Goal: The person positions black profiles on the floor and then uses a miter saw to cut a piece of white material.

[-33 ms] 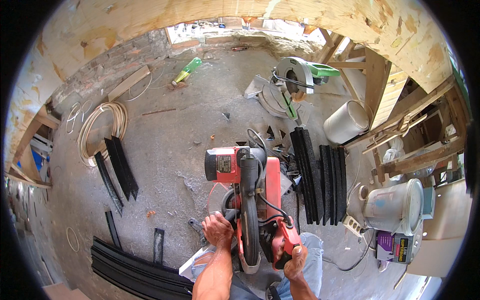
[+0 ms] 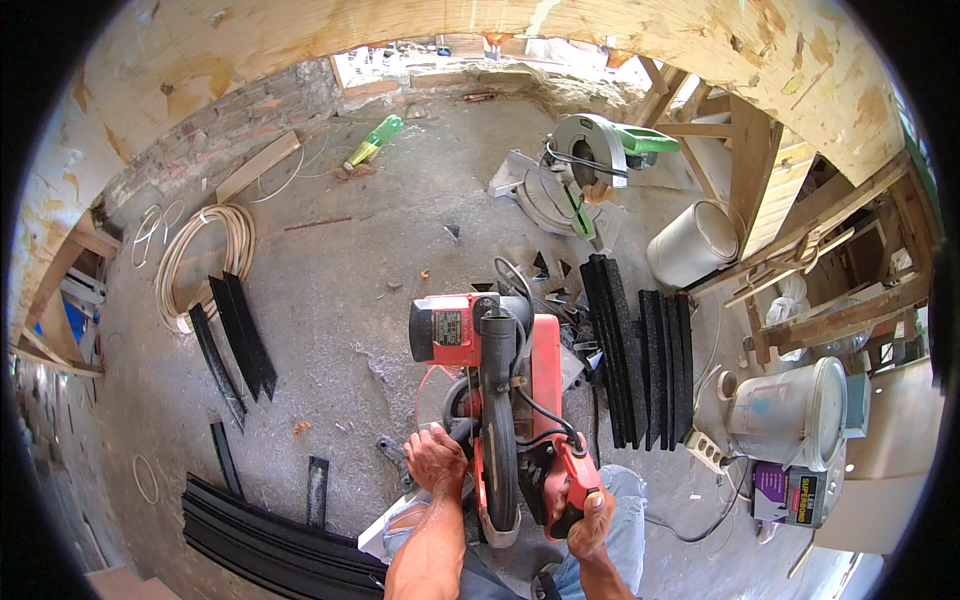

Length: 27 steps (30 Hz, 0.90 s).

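A red and black mitre saw [image 2: 447,330] stands on the floor right before me, its blade cover and motor toward me. My right hand [image 2: 592,522] is wrapped round the saw's red handle [image 2: 570,480]. To the left of the blade cover, my left hand [image 2: 435,460] is closed with its fingers curled down at the saw's base, against a dark part. What lies under those fingers is hidden. Beside my left forearm, a white strip [image 2: 385,525] sticks out over my knee. The saw's black cable [image 2: 545,405] loops along its arm to the handle.
Black profile strips lie in a right-hand stack [image 2: 668,370] and a lower-left pile [image 2: 270,530]. Dark offcuts [image 2: 541,265] are scattered behind the saw. Farther off are a green mitre saw [image 2: 590,150], a white bucket [image 2: 695,242] and a coiled hose [image 2: 165,270]. A power strip [image 2: 705,452] sits at right.
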Each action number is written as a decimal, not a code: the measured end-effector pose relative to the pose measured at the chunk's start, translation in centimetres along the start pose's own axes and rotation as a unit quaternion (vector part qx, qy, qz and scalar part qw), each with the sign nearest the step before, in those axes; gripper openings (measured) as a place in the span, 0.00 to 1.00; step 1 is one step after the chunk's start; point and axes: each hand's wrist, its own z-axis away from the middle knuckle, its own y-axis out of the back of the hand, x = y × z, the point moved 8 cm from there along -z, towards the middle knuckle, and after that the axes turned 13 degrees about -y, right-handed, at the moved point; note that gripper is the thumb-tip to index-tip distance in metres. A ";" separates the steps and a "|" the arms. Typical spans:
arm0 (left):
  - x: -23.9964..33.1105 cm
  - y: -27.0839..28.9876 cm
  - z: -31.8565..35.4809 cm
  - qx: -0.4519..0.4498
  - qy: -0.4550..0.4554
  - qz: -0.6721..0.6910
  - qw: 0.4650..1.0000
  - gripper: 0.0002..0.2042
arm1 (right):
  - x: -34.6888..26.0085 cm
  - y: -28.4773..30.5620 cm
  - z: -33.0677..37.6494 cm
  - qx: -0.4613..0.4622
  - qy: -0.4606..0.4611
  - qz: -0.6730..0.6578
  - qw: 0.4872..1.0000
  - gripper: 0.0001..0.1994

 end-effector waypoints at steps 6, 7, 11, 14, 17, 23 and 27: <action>-0.1 -0.1 0.0 -0.005 -0.002 0.005 1.000 0.22 | 0.0 0.0 0.1 0.001 0.004 0.004 1.000 0.36; -0.1 -0.2 0.0 -0.005 -0.002 0.005 1.000 0.22 | -0.1 -0.1 0.1 0.000 0.008 0.005 1.000 0.36; -0.1 -0.2 0.0 -0.002 -0.002 -0.002 1.000 0.21 | 0.0 0.0 0.0 -0.003 0.013 0.005 1.000 0.36; -0.1 -0.3 0.0 -0.005 -0.002 -0.005 1.000 0.21 | -0.1 0.0 0.0 -0.003 0.016 0.012 1.000 0.35; -0.2 -0.3 0.0 0.002 -0.006 -0.006 1.000 0.21 | 0.0 0.0 0.0 -0.004 0.020 0.013 1.000 0.36; -0.1 -0.4 0.1 -0.002 -0.008 0.011 1.000 0.19 | 0.2 0.1 0.2 -0.002 0.020 0.011 1.000 0.36; -0.2 -0.5 0.1 -0.014 -0.003 0.010 1.000 0.18 | 0.0 0.0 0.2 -0.007 0.023 0.018 1.000 0.37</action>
